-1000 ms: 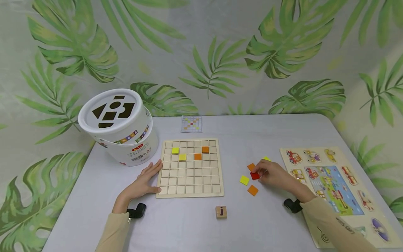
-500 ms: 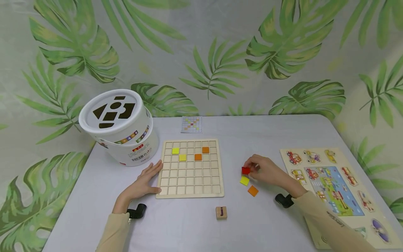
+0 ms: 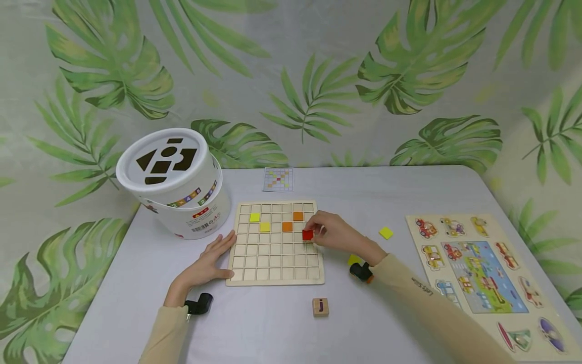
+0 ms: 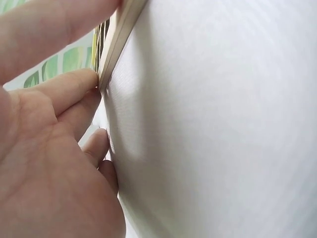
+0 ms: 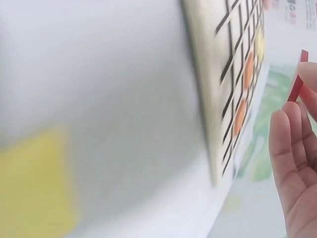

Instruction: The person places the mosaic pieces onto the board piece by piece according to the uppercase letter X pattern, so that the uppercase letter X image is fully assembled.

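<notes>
The right hand (image 3: 338,235) pinches a small red square (image 3: 307,234) between its thumb and fingertips. The grip holds the red square over the right side of the wooden board (image 3: 275,242), just right of an orange square (image 3: 287,226) that sits in the board. A second orange square (image 3: 297,216) and two yellow squares (image 3: 259,222) also sit in the far rows of the board.

The left hand (image 3: 206,263) lies flat on the desk (image 3: 364,192) with straight fingers, and it touches the near left edge of the board. It holds nothing.

A yellow square (image 3: 386,232) lies on the desk to the right of the board. A wooden cube (image 3: 320,306) with a letter sits near the front. A white bucket (image 3: 175,182) stands to the far left. A picture puzzle (image 3: 482,273) lies at the right. A small card (image 3: 278,179) lies behind the board.
</notes>
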A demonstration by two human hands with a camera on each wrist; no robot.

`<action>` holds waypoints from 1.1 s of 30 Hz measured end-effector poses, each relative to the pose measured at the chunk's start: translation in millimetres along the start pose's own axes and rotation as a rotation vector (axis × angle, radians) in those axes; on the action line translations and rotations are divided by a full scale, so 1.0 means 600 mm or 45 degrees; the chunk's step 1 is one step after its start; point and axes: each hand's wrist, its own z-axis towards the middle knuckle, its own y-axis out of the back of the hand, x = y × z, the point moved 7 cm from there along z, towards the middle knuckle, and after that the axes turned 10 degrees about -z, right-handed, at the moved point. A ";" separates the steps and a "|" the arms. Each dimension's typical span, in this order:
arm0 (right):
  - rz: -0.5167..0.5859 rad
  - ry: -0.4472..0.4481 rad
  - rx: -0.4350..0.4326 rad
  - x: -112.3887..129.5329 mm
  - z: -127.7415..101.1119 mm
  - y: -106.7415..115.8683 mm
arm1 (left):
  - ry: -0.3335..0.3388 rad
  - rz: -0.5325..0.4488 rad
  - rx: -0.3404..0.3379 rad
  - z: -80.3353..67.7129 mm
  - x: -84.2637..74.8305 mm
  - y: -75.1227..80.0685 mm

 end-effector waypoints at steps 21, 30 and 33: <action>-0.242 0.017 0.184 0.046 0.114 -0.097 | -0.008 0.000 -0.001 -0.001 0.002 0.002; -0.250 -0.002 0.209 0.045 0.110 -0.093 | 0.004 0.006 -0.015 0.002 0.005 0.001; -0.204 -0.012 0.175 0.036 0.097 -0.078 | 0.000 0.006 -0.017 0.003 0.005 0.000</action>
